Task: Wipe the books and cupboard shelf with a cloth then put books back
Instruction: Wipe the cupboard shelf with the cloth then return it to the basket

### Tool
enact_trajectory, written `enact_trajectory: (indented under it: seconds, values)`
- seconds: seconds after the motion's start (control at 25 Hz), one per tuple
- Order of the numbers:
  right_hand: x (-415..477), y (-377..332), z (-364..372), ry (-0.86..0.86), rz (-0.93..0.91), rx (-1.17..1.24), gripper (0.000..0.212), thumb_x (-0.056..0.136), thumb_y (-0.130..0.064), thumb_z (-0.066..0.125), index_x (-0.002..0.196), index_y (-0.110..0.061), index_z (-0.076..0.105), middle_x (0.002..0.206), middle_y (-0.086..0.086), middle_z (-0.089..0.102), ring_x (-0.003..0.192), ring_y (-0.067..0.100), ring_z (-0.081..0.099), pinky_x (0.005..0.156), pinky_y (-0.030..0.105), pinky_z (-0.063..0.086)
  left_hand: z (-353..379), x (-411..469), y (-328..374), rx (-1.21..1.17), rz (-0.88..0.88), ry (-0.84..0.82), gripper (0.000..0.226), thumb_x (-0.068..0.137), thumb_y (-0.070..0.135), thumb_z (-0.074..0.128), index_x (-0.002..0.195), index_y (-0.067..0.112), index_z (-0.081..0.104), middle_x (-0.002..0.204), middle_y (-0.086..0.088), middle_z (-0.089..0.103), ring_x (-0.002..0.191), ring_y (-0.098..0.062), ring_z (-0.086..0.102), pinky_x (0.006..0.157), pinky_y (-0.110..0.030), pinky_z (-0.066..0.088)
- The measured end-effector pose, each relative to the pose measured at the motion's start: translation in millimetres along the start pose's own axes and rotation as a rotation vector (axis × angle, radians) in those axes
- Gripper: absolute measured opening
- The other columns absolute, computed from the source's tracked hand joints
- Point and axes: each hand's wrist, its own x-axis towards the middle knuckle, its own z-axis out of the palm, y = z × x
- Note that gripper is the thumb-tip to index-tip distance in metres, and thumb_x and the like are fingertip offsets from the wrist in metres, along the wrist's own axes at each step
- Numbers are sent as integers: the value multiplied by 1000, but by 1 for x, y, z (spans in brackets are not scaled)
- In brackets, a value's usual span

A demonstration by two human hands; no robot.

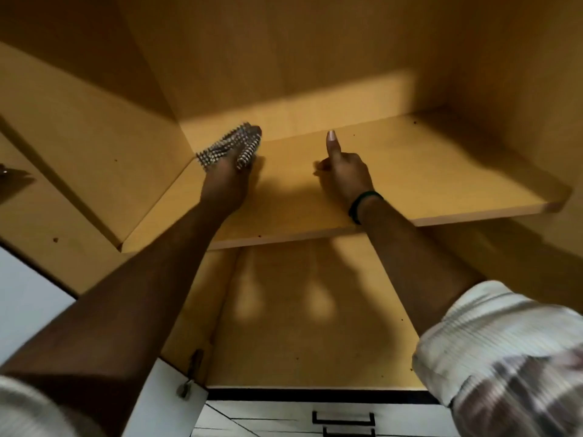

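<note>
The tan wooden cupboard shelf (pixel 441 171) runs across the middle of the head view with nothing standing on it. My left hand (pixel 225 181) rests on the shelf's left part, near the back corner, and holds a patterned black-and-white cloth (pixel 232 146) pressed against the board. My right hand (pixel 342 171) lies on the middle of the shelf, one finger stretched toward the back wall and the other fingers curled, holding nothing. A dark band circles my right wrist. No books are in view.
A lower shelf (pixel 299 326) sits beneath, also bare. The open cupboard door (pixel 63 152) stands at the left, with a hinge (pixel 189 376) below it. White drawers with black handles (pixel 344 417) show at the bottom. The cupboard's side wall (pixel 520 74) bounds the right.
</note>
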Motion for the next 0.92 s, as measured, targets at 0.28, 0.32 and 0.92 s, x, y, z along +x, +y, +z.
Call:
enact_trajectory:
  seconds: [0.28, 0.32, 0.92]
  values:
    - [15, -1, -2, 129, 5, 32, 78, 100, -67, 26, 90, -6, 75, 86, 2, 65, 82, 21, 58, 77, 28, 36, 32, -51, 39, 315, -5, -380, 51, 102, 56, 39, 135, 21, 58, 127, 0, 61, 115, -22, 56, 81, -25, 36]
    - [14, -1, -1, 126, 1, 34, 79, 99, -68, 26, 89, -7, 75, 81, -1, 64, 78, 18, 57, 76, 28, 36, 26, -62, 43, 357, -43, -403, 57, 99, 61, 41, 131, 18, 59, 124, -9, 63, 107, -28, 59, 78, -30, 37]
    - [-91, 7, -44, -611, 118, 914, 67, 81, -44, 74, 132, -4, 58, 129, 16, 62, 115, 27, 61, 95, 41, 51, 16, -61, 69, -958, -128, -227, 22, 103, 26, 53, 110, 15, 70, 106, 0, 78, 99, -15, 74, 87, -38, 59]
